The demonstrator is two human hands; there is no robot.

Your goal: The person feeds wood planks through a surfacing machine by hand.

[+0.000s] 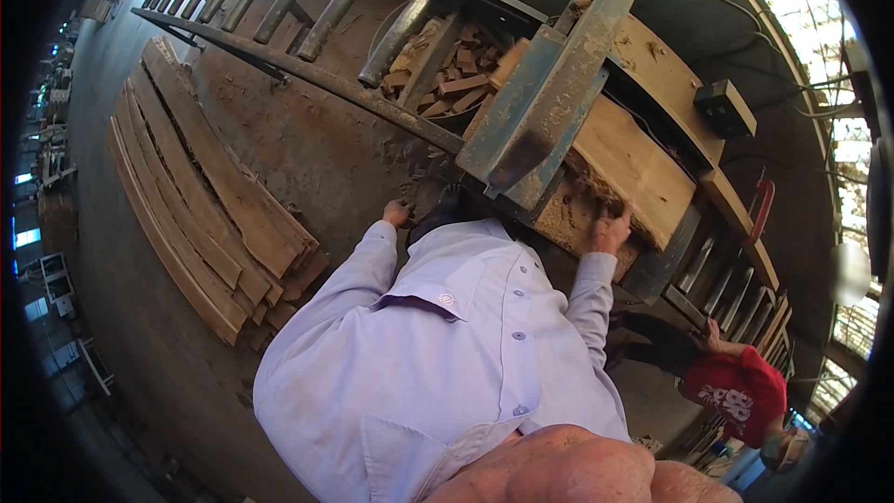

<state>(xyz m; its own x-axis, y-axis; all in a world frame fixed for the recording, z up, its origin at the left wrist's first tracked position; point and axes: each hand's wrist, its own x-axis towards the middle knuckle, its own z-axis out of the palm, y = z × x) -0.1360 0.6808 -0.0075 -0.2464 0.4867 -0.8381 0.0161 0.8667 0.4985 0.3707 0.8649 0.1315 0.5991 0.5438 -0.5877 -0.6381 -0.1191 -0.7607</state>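
Note:
My right hand point(610, 231) touches the rough bark edge of a thick wooden board point(638, 168), with its fingers apart. That board lies flat on a machine bed, partly under a worn blue-grey metal housing point(545, 121). Sawdust covers the bed point(564, 214) below the board's edge. Beside my body, over the floor, my left hand point(399, 214) hangs with its fingers loosely apart and nothing visible in it.
A roller conveyor point(321, 79) runs to the upper left, with wood offcuts point(461, 84) beside it. Stacked planks point(200, 196) lie on the floor at left. Another person in a red shirt point(736, 391) stands at lower right, near more rollers point(717, 289) and a red clamp point(761, 211).

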